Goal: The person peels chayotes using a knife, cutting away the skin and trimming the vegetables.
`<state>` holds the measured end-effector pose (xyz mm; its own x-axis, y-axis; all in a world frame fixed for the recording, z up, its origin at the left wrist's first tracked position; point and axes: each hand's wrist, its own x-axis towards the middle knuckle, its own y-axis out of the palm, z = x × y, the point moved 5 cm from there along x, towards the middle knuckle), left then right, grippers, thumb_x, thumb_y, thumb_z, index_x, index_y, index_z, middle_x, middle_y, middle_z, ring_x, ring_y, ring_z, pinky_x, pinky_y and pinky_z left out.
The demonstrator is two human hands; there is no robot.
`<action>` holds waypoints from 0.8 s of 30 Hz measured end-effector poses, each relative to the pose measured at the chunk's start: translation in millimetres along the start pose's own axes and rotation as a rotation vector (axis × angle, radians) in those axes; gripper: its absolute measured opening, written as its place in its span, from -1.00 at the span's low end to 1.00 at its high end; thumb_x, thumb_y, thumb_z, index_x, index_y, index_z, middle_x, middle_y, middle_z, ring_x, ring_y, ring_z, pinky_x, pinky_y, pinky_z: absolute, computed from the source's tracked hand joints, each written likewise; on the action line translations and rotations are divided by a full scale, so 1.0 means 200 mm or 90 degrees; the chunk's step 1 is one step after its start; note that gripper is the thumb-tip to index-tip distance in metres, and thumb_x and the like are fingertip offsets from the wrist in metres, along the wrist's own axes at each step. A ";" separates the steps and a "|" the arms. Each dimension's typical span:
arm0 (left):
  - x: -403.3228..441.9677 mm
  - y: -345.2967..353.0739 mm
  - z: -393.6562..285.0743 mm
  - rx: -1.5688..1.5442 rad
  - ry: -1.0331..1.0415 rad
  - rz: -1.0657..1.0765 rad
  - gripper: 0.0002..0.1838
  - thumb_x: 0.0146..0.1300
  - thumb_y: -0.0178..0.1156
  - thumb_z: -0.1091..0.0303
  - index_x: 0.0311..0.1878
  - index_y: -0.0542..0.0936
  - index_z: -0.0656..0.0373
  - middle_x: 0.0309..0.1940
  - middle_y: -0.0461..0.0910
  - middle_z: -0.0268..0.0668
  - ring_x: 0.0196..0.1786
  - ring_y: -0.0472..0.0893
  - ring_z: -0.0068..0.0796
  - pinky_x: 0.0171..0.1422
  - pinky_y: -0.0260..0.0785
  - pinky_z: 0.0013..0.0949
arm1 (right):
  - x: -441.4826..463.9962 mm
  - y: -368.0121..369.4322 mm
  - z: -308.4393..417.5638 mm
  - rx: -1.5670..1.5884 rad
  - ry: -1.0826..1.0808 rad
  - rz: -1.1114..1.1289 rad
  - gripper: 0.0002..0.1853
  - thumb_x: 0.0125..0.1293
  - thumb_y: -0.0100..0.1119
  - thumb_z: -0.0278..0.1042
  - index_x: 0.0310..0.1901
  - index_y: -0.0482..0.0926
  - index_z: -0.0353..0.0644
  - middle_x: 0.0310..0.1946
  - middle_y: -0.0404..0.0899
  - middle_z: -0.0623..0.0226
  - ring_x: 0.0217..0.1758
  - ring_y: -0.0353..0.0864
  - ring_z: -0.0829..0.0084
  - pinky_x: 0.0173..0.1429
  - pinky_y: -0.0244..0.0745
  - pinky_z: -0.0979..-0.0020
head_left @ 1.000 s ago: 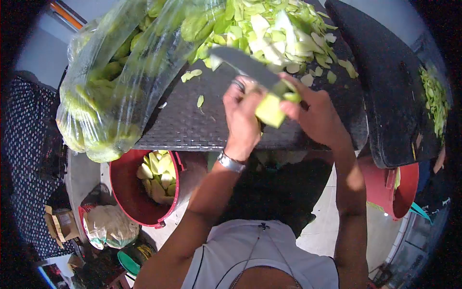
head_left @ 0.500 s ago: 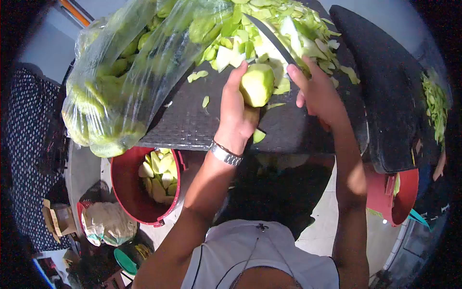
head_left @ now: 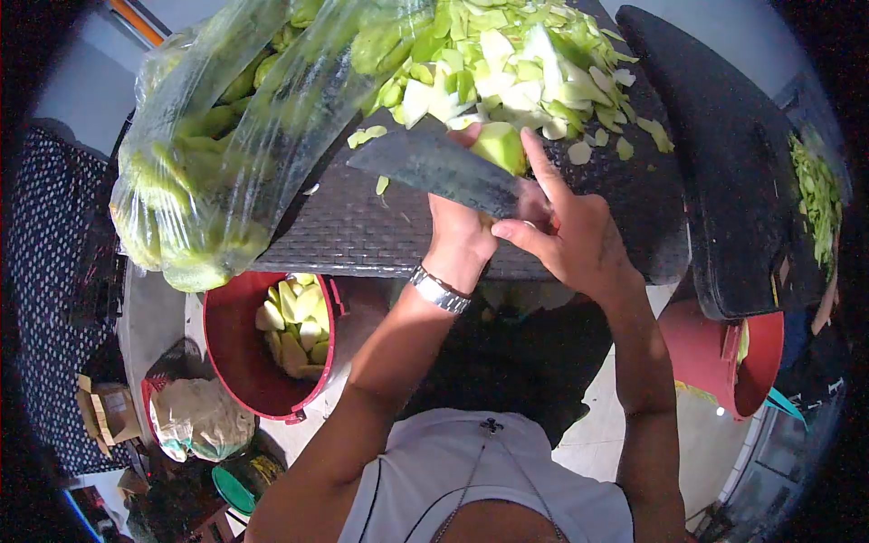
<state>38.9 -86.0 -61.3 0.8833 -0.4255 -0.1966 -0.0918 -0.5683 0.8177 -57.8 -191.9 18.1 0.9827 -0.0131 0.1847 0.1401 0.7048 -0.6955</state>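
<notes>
My left hand [head_left: 460, 226], with a metal watch on its wrist, is closed around a pale green chayote [head_left: 501, 147] over the near part of the dark woven tabletop [head_left: 380, 244]. Across that hand lies the broad dark blade of a knife [head_left: 434, 167], pointing left and hiding most of its fingers. The knife's handle is in my right hand [head_left: 584, 237], whose index finger reaches up beside the chayote. Just beyond both hands is a heap of green and white peelings [head_left: 534, 77].
A clear plastic bag [head_left: 195, 181] of whole chayotes hangs over the table's left edge. Below it, a red bucket [head_left: 217, 353] holds pale cut pieces [head_left: 299, 326]. On the right are a black chair back [head_left: 724, 172] and another red bucket [head_left: 760, 371].
The knife has swung from pointing away to pointing left, now lying across my left hand. My right hand has come left and down toward the chayote.
</notes>
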 end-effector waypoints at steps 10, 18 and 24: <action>-0.09 0.05 -0.01 0.101 0.151 0.004 -0.77 0.46 0.03 0.28 -0.01 0.54 0.20 -0.32 0.57 -0.31 -0.21 0.66 -0.39 -0.10 0.53 -0.32 | 0.07 -0.06 -0.08 0.115 0.019 0.032 -0.16 0.39 0.31 -0.06 0.53 0.17 -0.30 -0.37 0.66 0.02 -0.29 0.77 0.20 -0.15 0.61 0.23; -0.03 0.04 -0.01 0.056 0.139 -0.048 -0.76 0.43 0.19 0.30 0.03 0.50 0.21 -0.27 0.58 -0.23 -0.33 0.68 -0.30 -0.32 0.57 -0.26 | 0.03 -0.02 -0.03 0.104 0.019 0.044 0.09 0.24 0.45 0.10 0.56 0.03 -0.36 -0.38 0.66 -0.12 -0.28 0.77 -0.05 -0.13 0.61 0.12; -0.01 0.02 0.02 -0.006 0.040 0.056 -0.66 0.45 0.12 0.08 0.05 0.52 0.15 -0.14 0.62 -0.20 -0.16 0.67 -0.25 -0.11 0.57 -0.21 | 0.00 0.02 -0.03 0.076 -0.043 0.002 0.06 0.24 0.46 -0.21 0.62 -0.05 -0.24 -0.56 0.54 0.03 -0.51 0.66 0.23 -0.30 0.50 0.32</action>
<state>34.8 -90.7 -59.4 0.8993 -0.4281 -0.0898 -0.1661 -0.5242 0.8352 -56.6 -193.3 11.6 0.9720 0.0343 0.2325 0.1181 0.7840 -0.6094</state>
